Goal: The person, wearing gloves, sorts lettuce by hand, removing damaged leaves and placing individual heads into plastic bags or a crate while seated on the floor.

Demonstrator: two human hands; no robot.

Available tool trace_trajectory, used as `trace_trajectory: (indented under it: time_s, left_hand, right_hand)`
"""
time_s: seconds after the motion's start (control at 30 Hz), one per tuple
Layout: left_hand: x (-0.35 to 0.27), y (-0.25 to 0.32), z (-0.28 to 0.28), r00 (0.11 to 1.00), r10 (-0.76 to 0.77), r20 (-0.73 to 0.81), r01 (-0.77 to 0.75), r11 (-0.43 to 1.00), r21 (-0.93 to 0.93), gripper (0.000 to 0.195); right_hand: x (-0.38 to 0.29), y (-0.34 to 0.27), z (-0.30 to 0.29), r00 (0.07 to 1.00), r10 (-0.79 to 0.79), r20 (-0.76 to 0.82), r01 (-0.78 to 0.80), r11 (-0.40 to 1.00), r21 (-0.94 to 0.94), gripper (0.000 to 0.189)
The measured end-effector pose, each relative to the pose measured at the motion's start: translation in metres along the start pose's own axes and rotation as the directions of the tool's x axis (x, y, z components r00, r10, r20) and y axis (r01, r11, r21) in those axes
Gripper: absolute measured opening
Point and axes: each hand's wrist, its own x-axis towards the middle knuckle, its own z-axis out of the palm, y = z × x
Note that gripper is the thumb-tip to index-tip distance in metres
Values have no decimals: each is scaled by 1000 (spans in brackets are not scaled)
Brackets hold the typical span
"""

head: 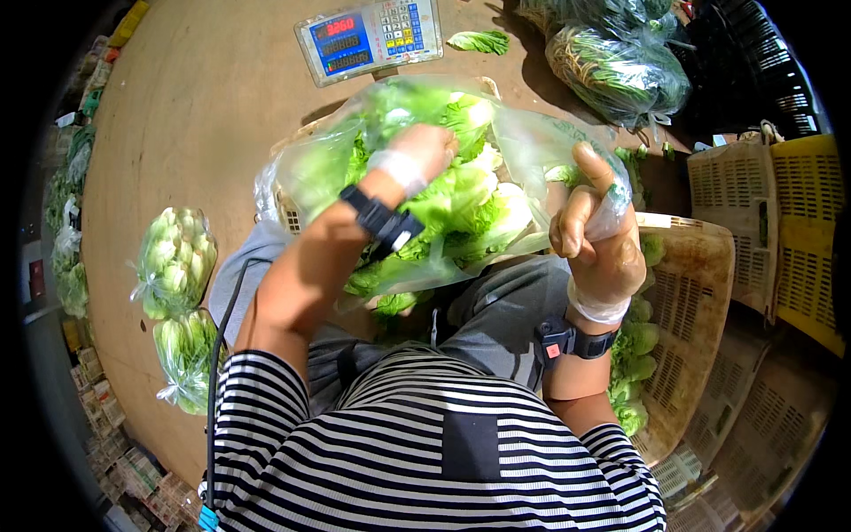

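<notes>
In front of me a clear plastic bag (459, 266) lies spread wide over a light-coloured plastic basket (288, 211). Heads of green leafy lettuce (508, 206) lie loosely inside the bag. My left hand (422, 156), in a thin translucent glove, is over the lettuce with its fingers curled. Blur hides whether those fingers grip anything. At the bag's right side, my gloved right hand (595, 229) holds the stretched film, its index finger raised and other fingers bent. Printed film wraps against that hand. Wrist devices sit on both my arms.
A weighing-scale display (369, 40) stands beyond the basket, beside a loose leaf (479, 42). Tied bags of greens (176, 259) lie at left; bagged scallion-like greens (618, 73) lie far right. Another basket (691, 319) with greens stands by my right arm, near a yellow crate (808, 239).
</notes>
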Motion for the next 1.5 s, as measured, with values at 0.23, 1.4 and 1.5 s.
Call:
trace_trajectory:
  time_s: [0.23,1.4,1.5]
  left_hand:
    - [28,-11,15,931,303,-203,-259,941,217,36]
    - [-65,-24,35,730,44,-682,-116,991,-61,35]
    - [-37,-16,66,917,-19,-398,80,987,138,57]
  right_hand:
    - [-1,-1,2,999,-16,-34,15,1000,-20,84]
    - [1,3,-1,997,-24,-70,21,999,-43,73]
    - [4,5,-4,998,-37,-43,36,999,-30,71]
